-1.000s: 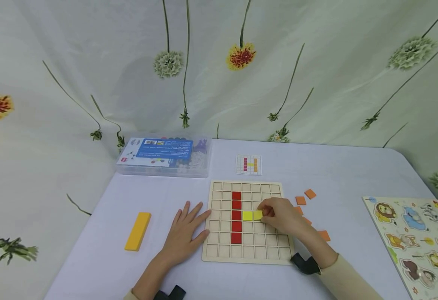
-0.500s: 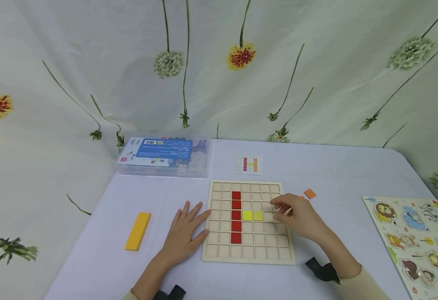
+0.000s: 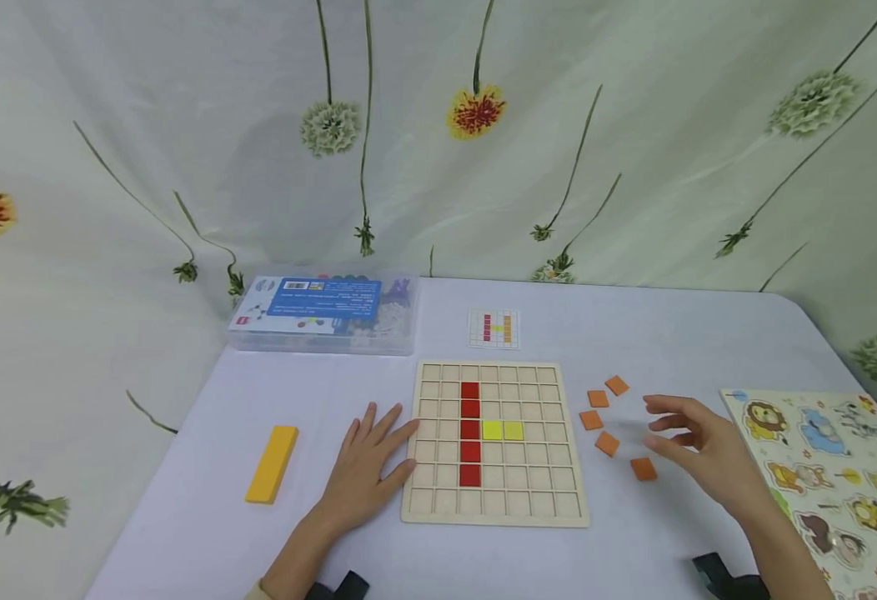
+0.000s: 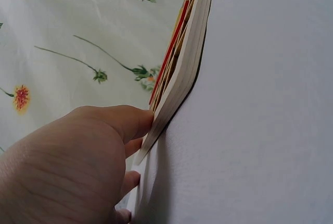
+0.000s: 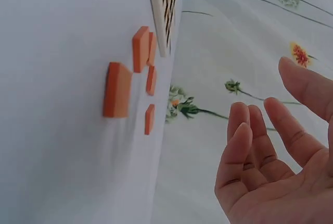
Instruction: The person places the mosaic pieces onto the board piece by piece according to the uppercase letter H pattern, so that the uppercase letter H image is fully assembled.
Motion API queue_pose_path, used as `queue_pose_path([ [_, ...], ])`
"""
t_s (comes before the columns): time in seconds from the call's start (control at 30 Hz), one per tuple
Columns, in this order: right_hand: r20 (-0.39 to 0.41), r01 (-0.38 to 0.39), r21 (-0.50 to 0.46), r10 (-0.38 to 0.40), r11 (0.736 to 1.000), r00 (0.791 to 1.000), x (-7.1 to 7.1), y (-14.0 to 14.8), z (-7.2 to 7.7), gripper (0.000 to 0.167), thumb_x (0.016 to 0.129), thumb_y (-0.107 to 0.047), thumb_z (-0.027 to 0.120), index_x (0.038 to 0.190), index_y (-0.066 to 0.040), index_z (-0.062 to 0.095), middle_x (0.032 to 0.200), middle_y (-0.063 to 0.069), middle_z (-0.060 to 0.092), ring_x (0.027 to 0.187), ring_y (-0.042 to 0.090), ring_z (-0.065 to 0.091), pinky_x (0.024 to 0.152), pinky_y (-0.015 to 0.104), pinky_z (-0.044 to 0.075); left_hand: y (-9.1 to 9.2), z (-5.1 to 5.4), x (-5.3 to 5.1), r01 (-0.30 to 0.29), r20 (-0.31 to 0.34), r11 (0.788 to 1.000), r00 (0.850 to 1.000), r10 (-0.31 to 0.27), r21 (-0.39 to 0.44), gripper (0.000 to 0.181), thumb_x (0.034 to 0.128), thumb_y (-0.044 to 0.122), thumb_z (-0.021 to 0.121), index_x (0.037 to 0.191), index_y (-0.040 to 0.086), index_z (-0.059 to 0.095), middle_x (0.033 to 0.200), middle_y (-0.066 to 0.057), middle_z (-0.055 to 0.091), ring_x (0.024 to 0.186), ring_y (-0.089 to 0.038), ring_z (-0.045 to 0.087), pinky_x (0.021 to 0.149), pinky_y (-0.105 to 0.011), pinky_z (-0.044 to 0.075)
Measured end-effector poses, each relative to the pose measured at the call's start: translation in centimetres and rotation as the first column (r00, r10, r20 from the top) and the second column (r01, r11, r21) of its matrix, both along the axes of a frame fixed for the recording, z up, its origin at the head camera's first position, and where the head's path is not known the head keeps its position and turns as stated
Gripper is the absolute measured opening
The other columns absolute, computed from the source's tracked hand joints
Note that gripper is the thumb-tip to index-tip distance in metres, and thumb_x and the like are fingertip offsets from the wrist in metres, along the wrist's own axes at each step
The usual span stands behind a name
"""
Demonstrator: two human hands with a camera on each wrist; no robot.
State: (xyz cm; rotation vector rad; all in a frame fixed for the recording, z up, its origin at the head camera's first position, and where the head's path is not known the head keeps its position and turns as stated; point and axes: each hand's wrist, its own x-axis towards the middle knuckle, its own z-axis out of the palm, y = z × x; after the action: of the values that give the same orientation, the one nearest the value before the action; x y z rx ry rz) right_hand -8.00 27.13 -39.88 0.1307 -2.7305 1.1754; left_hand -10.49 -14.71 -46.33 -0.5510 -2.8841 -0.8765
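Note:
A wooden grid board (image 3: 528, 502) lies on the table, with a column of red tiles (image 3: 470, 430) and two yellow tiles (image 3: 502, 430) to the right of the middle one. My left hand (image 3: 366, 467) lies with fingers spread against the board's left edge; in the left wrist view its thumb (image 4: 136, 122) touches the side of the board. Several loose orange tiles (image 3: 607, 443) lie right of the board. Beyond them my right hand (image 3: 697, 450) hovers, fingers loosely bent. Nothing sits between its fingers in the right wrist view.
A small pattern card (image 3: 494, 329) lies behind the board. At the back left stands a clear plastic box (image 3: 323, 315) with a blue label. A yellow block (image 3: 272, 464) is left of my left hand. An animal puzzle board (image 3: 829, 467) occupies the right side, partly under my right forearm.
My right hand has let go of the second yellow tile on the board and moved right, past the orange tiles, uncovering them. My left hand stays on the board's edge.

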Motion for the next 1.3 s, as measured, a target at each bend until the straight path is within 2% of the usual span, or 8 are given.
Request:
queue_pose_path([
  [0.13,0.104,0.019,-0.018,-0.017,1.0,0.994,0.4,1.4,-1.1,0.052,0.087,-0.012,0.073,0.135,-0.006,0.055,0.123,0.02,0.062,0.091,-0.011,0.054,0.074,0.013,0.048,0.0,-0.1,0.0,0.002,0.003,1.0,1.0,-0.002,0.0,0.05,0.0912,0.03,0.063,0.14,0.017,0.056,0.155,-0.012,0.04,0.15,-0.042,0.015,0.118,-0.061,0.01],
  [0.27,0.215,-0.006,-0.035,0.014,0.999,0.977,0.4,2.2,-2.1,0.058,0.086,-0.015,0.075,0.139,-0.008,0.052,0.127,0.018,0.06,0.091,-0.005,0.057,0.075,0.017,0.05,-0.1,-0.2,-0.1,0.0,-0.008,1.0,1.0,0.0,-0.003,0.05,0.0908,0.029,0.063,0.139,0.017,0.056,0.154,-0.012,0.041,0.149,-0.042,0.016,0.118,-0.062,0.011],
  [0.5,0.297,-0.053,-0.084,0.076,0.995,0.952,0.1,2.5,-3.5,0.064,0.078,-0.015,0.081,0.135,-0.003,0.055,0.127,0.02,0.061,0.088,0.0,0.058,0.072,0.022,0.049,0.0,-0.4,0.0,0.002,-0.03,1.0,1.0,-0.002,-0.009,0.05,0.0902,0.029,0.065,0.139,0.017,0.057,0.153,-0.013,0.042,0.148,-0.044,0.019,0.116,-0.063,0.013],
  [0.7,0.294,-0.07,-0.04,0.079,0.997,0.953,0.2,2.3,-4.0,0.061,0.073,-0.018,0.084,0.128,-0.006,0.061,0.123,0.013,0.063,0.088,0.001,0.053,0.071,0.02,0.046,-0.1,-0.3,-0.1,0.005,-0.026,1.0,1.0,-0.005,-0.013,0.05,0.0909,0.03,0.063,0.139,0.017,0.056,0.154,-0.013,0.041,0.148,-0.043,0.018,0.117,-0.063,0.012],
  [0.87,0.275,-0.068,0.014,0.061,0.998,0.96,0.3,2.1,-4.2,0.055,0.073,-0.011,0.083,0.125,-0.008,0.064,0.114,0.007,0.061,0.087,0.002,0.05,0.07,0.02,0.045,-0.1,-0.2,-0.2,0.004,-0.014,1.0,1.0,-0.004,-0.019,0.051,0.0912,0.03,0.063,0.14,0.017,0.055,0.155,-0.012,0.04,0.149,-0.043,0.016,0.117,-0.063,0.012],
  [1.3,0.261,-0.034,0.056,0.018,0.998,0.965,0.4,2.1,-4.4,0.049,0.072,-0.009,0.084,0.118,-0.006,0.067,0.109,0.007,0.065,0.085,0.004,0.052,0.069,0.02,0.046,0.0,-0.1,-0.1,0.007,-0.018,1.0,1.0,-0.007,-0.012,0.05,0.0905,0.03,0.063,0.138,0.015,0.057,0.153,-0.014,0.041,0.148,-0.045,0.017,0.116,-0.063,0.012],
])
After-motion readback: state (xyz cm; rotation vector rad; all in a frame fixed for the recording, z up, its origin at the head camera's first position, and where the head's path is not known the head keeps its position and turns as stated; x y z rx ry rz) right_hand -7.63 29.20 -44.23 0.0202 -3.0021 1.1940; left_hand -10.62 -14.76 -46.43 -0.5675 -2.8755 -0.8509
